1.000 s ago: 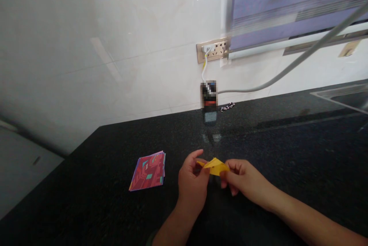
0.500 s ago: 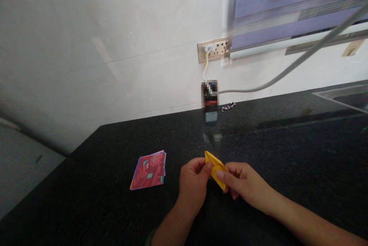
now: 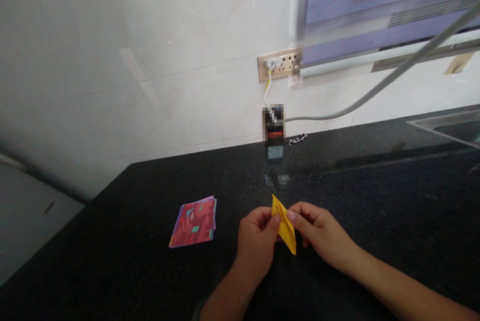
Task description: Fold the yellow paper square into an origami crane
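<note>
A folded piece of yellow paper [image 3: 287,235], pointed at its top and bottom, is held above the dark countertop. My left hand [image 3: 257,236] pinches its left side, thumb on the front face. On the other side, my right hand [image 3: 318,228] grips the upper right edge between thumb and fingers. A crease or slit runs down the paper near my left thumb. The fingers behind the paper are partly hidden. Left of my hands lies a small stack of printed paper sheets [image 3: 195,223], the top one red and pink with teal shapes.
The black speckled countertop [image 3: 150,271] meets a pale tiled wall [image 3: 187,86]. A pixelated box [image 3: 274,124] stands against the wall beside a beaded strand [image 3: 297,139]. A white cord runs up to the wall socket [image 3: 279,64], and a thick grey cable [image 3: 360,106] leads off right.
The yellow paper has turned slightly and shifted a little right. My right thumb has slid from its middle up to the upper right edge. My left hand keeps its pinch.
</note>
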Action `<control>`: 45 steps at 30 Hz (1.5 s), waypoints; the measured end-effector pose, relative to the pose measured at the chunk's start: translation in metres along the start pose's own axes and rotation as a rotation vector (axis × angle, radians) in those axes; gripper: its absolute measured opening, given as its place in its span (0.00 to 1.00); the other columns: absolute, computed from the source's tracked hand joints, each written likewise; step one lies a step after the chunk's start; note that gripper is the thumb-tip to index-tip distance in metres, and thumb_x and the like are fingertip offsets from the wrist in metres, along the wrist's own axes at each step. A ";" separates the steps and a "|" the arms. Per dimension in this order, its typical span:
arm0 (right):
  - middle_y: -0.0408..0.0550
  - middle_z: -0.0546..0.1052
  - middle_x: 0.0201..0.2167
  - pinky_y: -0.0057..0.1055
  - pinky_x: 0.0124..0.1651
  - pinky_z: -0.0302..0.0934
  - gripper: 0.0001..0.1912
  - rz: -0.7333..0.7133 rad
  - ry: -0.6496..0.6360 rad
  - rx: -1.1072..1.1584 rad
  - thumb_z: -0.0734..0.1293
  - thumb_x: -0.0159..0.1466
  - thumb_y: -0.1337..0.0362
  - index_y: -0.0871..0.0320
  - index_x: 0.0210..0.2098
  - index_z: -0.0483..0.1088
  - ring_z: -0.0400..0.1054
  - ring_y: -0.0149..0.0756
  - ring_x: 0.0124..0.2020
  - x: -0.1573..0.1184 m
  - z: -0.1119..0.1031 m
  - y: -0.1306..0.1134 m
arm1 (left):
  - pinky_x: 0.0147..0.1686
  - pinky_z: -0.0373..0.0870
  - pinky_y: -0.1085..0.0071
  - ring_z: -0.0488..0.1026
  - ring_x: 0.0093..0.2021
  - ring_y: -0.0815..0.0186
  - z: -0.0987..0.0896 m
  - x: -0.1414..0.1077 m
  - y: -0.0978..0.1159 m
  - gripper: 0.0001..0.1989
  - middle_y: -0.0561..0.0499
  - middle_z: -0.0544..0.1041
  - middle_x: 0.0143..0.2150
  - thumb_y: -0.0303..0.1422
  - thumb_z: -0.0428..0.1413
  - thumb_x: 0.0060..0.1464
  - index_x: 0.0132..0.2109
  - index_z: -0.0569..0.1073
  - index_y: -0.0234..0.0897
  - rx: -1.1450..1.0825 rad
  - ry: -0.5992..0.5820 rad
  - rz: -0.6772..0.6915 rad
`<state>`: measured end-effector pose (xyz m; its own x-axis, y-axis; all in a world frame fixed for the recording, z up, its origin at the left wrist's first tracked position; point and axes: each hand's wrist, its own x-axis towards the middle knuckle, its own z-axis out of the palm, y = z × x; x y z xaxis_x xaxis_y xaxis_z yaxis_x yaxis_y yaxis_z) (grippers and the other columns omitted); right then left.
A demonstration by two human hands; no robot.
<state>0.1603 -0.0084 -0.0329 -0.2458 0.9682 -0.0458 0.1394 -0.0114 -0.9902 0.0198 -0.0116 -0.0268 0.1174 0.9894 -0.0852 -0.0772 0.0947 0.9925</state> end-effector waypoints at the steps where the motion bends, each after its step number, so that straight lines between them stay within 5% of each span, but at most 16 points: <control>1: 0.40 0.65 0.20 0.22 0.18 0.53 0.14 -0.010 0.013 -0.011 0.58 0.59 0.54 0.58 0.27 0.65 0.57 0.26 0.18 0.000 0.000 0.001 | 0.27 0.67 0.72 0.70 0.26 0.68 0.001 0.000 0.000 0.10 0.49 0.74 0.28 0.34 0.54 0.48 0.35 0.71 0.31 0.002 -0.003 -0.005; 11: 0.40 0.64 0.20 0.21 0.18 0.53 0.12 -0.026 0.014 -0.041 0.58 0.60 0.57 0.58 0.27 0.64 0.56 0.26 0.18 0.000 0.000 0.003 | 0.30 0.66 0.72 0.69 0.28 0.68 0.000 -0.002 0.002 0.11 0.49 0.74 0.28 0.34 0.54 0.48 0.36 0.74 0.31 -0.022 -0.026 -0.005; 31: 0.39 0.61 0.19 0.21 0.22 0.51 0.14 -0.063 -0.129 -0.147 0.60 0.60 0.57 0.60 0.23 0.62 0.54 0.26 0.21 -0.001 -0.009 -0.008 | 0.21 0.56 0.78 0.60 0.21 0.74 -0.002 -0.002 0.008 0.10 0.54 0.67 0.20 0.35 0.56 0.45 0.28 0.74 0.29 0.052 -0.057 0.001; 45: 0.39 0.63 0.18 0.22 0.22 0.50 0.13 0.130 -0.119 0.110 0.61 0.56 0.57 0.60 0.24 0.63 0.56 0.25 0.20 0.001 -0.007 -0.012 | 0.20 0.60 0.79 0.62 0.21 0.74 -0.002 0.000 0.001 0.07 0.56 0.66 0.22 0.30 0.55 0.45 0.29 0.64 0.33 -0.059 0.110 0.000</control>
<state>0.1654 -0.0050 -0.0203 -0.3446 0.9206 -0.1834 0.0738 -0.1682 -0.9830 0.0177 -0.0110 -0.0259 0.0079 0.9952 -0.0972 -0.1353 0.0974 0.9860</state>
